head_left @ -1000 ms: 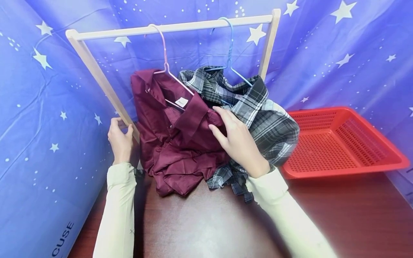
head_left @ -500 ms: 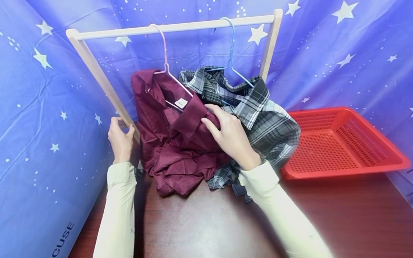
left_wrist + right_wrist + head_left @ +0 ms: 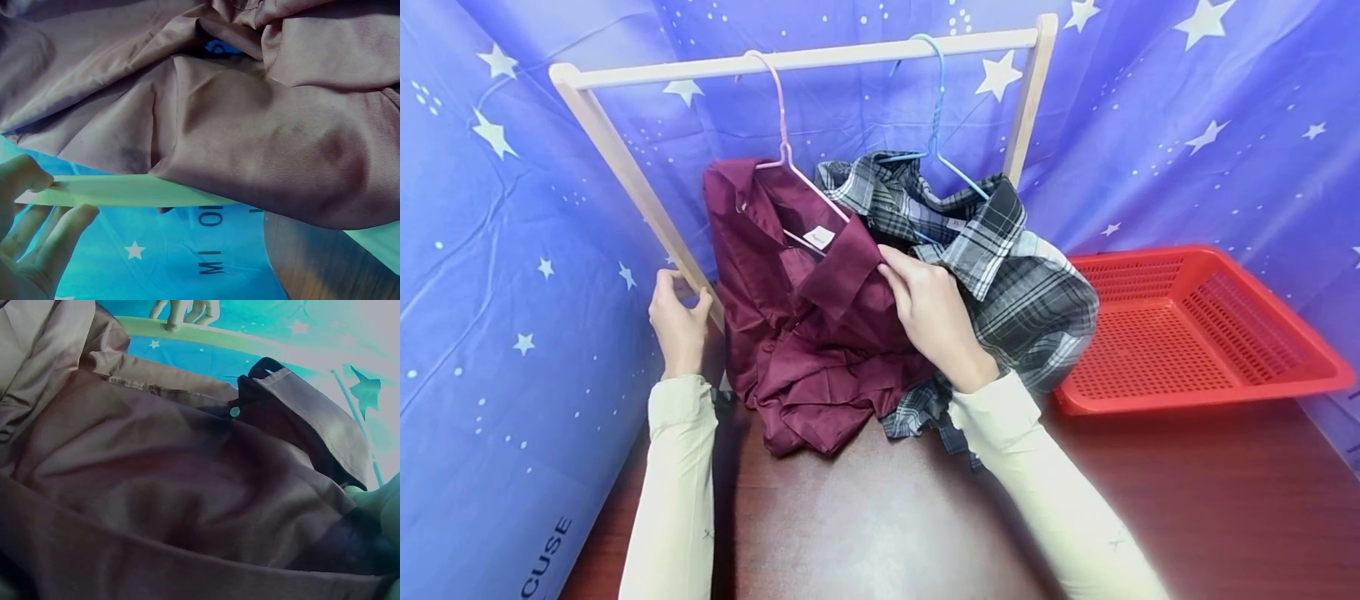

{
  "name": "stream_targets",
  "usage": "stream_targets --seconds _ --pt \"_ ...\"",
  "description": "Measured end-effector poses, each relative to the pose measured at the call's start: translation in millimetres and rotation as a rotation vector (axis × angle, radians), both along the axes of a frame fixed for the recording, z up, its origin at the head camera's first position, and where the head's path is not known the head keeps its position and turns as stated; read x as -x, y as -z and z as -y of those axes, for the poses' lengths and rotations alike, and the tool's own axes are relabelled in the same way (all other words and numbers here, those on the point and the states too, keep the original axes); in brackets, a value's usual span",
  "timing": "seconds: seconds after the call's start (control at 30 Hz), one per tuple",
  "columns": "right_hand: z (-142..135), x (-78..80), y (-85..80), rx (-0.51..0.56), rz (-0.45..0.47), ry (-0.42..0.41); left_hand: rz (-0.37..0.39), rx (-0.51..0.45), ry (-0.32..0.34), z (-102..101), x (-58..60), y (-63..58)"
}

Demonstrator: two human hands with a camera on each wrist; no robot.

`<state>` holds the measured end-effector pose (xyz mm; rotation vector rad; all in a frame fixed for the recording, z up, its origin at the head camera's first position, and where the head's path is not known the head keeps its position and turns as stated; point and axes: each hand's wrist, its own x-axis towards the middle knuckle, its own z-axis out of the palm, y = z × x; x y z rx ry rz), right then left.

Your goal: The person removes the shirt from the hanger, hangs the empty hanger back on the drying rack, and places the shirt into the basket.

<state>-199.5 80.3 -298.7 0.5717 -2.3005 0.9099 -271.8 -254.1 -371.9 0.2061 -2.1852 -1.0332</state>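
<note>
A maroon collared shirt [image 3: 820, 354] hangs on a pink hanger [image 3: 783, 121] from the rail of a wooden clothes rack [image 3: 850, 55]. My right hand [image 3: 934, 312] pinches its cloth just beside the collar, at the shoulder on the right. At the rack's left post, my left hand [image 3: 679, 321] has thumb and fingers on opposite sides of the wood; the left wrist view shows this grip on the post [image 3: 131, 189] below the maroon cloth. Behind and right of the maroon shirt, a grey plaid shirt [image 3: 1037, 292] hangs from a blue hanger [image 3: 937, 108], partly hidden by my right hand.
A red perforated basket [image 3: 1213, 395] stands right of the plaid shirt on the dark red-brown table [image 3: 865, 525]. Blue curtain [image 3: 535, 250] with white stars encloses the back and sides, close behind the rack. Both shirts' lower parts bunch on the table.
My right hand has moved slightly left along the maroon shirt's shoulder to the collar, and its spread fingers have closed to a pinch. The left hand stays at the post.
</note>
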Motion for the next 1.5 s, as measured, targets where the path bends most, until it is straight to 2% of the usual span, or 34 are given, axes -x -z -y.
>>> stream_targets --seconds 0.53,0.87,1.5 --pt "-0.4 -3.8 -2.6 0.085 -0.114 0.002 -0.022 -0.005 0.002 -0.2 -0.3 -0.3" --pt "-3.9 -16.8 -5.9 0.094 -0.148 -0.024 -0.013 -0.021 0.001 0.9 0.8 0.7" --pt "-27.9 -39.7 7.3 0.122 -0.1 -0.041 -0.018 -0.012 -0.005 -0.5 2.1 1.5"
